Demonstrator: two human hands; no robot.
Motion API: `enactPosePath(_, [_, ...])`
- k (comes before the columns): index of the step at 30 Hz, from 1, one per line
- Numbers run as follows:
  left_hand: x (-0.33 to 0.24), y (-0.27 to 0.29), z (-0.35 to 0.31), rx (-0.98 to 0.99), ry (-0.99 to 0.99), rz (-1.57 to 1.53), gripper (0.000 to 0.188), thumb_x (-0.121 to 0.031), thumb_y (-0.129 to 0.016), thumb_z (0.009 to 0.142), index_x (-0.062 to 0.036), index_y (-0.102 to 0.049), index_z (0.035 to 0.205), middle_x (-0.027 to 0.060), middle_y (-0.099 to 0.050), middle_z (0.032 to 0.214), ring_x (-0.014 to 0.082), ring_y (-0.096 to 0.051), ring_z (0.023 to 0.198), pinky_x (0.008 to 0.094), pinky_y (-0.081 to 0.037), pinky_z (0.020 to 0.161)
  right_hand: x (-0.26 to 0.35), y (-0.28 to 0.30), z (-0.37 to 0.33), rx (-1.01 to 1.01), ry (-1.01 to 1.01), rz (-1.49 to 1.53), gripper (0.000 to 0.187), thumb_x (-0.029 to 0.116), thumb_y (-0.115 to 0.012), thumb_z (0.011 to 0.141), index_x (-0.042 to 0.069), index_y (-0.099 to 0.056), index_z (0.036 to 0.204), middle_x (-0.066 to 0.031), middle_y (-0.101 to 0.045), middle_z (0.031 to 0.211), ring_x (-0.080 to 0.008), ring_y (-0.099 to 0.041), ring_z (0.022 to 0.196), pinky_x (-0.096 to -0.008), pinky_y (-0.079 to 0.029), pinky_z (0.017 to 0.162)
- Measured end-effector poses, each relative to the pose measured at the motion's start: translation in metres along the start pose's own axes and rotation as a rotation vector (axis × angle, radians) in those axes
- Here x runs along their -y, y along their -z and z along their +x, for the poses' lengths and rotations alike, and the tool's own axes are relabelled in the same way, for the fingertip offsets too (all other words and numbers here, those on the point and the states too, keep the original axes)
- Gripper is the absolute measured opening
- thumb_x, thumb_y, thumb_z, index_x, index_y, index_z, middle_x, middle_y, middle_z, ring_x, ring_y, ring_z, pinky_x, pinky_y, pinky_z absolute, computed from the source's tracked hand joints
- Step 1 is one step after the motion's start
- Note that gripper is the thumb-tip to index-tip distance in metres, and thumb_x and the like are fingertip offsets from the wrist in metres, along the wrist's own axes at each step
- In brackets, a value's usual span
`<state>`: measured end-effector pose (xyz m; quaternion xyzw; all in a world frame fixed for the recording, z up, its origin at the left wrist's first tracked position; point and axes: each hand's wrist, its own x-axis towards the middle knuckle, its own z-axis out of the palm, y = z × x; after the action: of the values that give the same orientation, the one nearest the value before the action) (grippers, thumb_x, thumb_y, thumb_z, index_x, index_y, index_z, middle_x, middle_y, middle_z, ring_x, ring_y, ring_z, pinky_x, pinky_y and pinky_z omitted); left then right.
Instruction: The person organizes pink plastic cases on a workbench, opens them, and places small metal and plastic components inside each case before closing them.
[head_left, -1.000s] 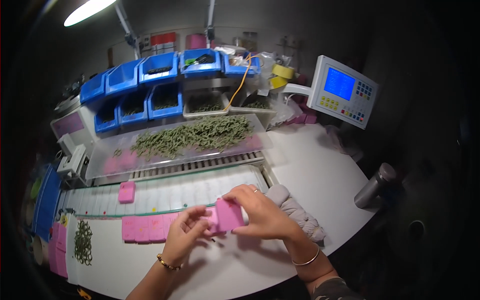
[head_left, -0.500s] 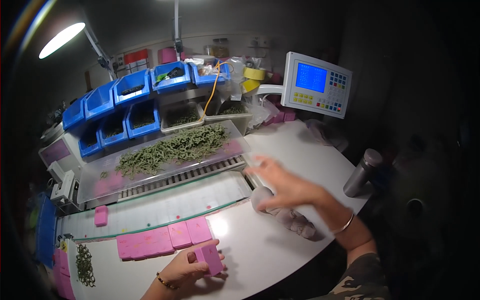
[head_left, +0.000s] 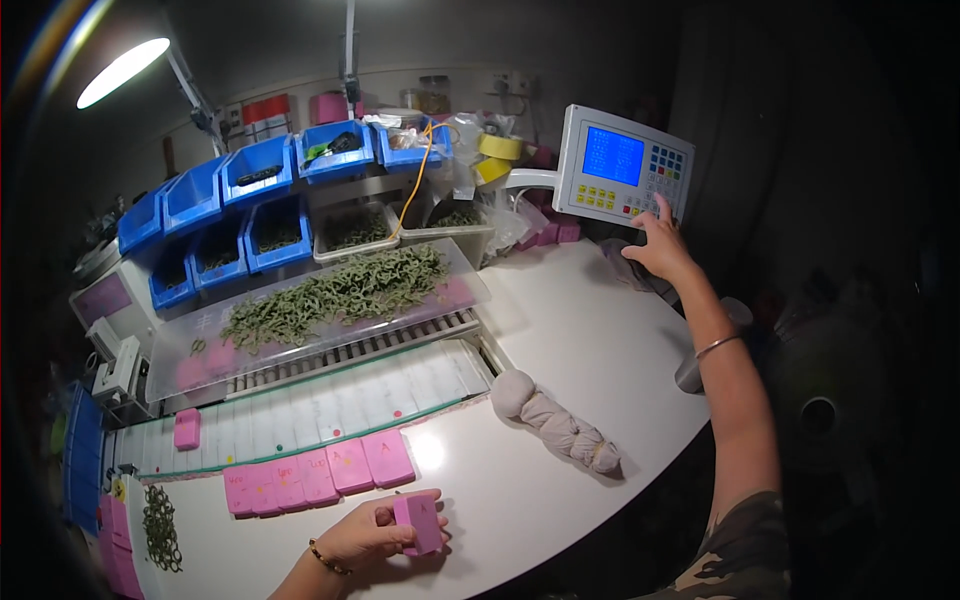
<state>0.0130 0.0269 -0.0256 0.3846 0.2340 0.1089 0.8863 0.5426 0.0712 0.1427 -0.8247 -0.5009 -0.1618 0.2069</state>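
My left hand (head_left: 375, 532) grips a small pink block (head_left: 418, 522) near the table's front edge, just below a row of several pink blocks (head_left: 320, 474) lying side by side. My right hand (head_left: 660, 245) is stretched far out to the right, a fingertip on the keypad of a white control panel (head_left: 622, 166) with a blue screen. A knotted grey cloth bundle (head_left: 555, 421) lies on the white table (head_left: 590, 330) between the two hands.
A clear tray of green parts (head_left: 340, 292) sits above a conveyor with white slats (head_left: 300, 410). Blue bins (head_left: 250, 200) stand behind it. One pink block (head_left: 187, 429) lies on the conveyor. Dark rings (head_left: 160, 525) lie at the left, a lamp (head_left: 122, 70) above.
My right hand left the pink block and reached right and up to the control panel. My left hand kept the block and drew it toward the front edge. The view swung right.
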Motion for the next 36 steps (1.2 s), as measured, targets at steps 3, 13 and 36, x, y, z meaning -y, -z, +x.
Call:
enactPosePath(3, [0.0,-0.006,-0.002,-0.016,-0.043,-0.057,0.076,-0.003,-0.072,0.084,0.0003,-0.033,0.149,0.019,-0.055,0.134,0.0316,-0.059,0.12,0.0435,-0.048,0.103,0.027,-0.02,-0.023,-0.12,0.254,0.271,0.047,0.017,-0.084,0.069,0.01,-0.061,0.11,-0.0235,-0.027,0.153,-0.0459,-0.038,0.134,-0.047,-0.035,0.111])
enactPosePath(13, [-0.034,-0.025,-0.003,-0.39,-0.668,0.295,0.091,0.007,-0.078,0.075,-0.0064,-0.03,0.152,0.0092,-0.045,0.138,0.0205,-0.054,0.121,0.0342,-0.051,0.098,0.226,-0.027,-0.205,0.66,0.598,1.181,0.062,0.014,-0.08,0.08,0.006,-0.054,0.135,-0.0086,-0.056,0.136,-0.0202,-0.054,0.122,-0.0332,-0.046,0.095])
enactPosePath(36, [-0.028,-0.011,-0.011,-0.266,-0.774,-0.107,0.081,0.003,-0.078,0.077,-0.0054,-0.033,0.144,0.0109,-0.05,0.128,0.0207,-0.055,0.118,0.0348,-0.048,0.1,0.271,-0.058,-0.249,0.507,0.606,1.575,0.058,0.002,-0.078,0.077,0.003,-0.051,0.128,-0.0104,-0.043,0.121,-0.0184,-0.053,0.111,-0.0326,-0.051,0.095])
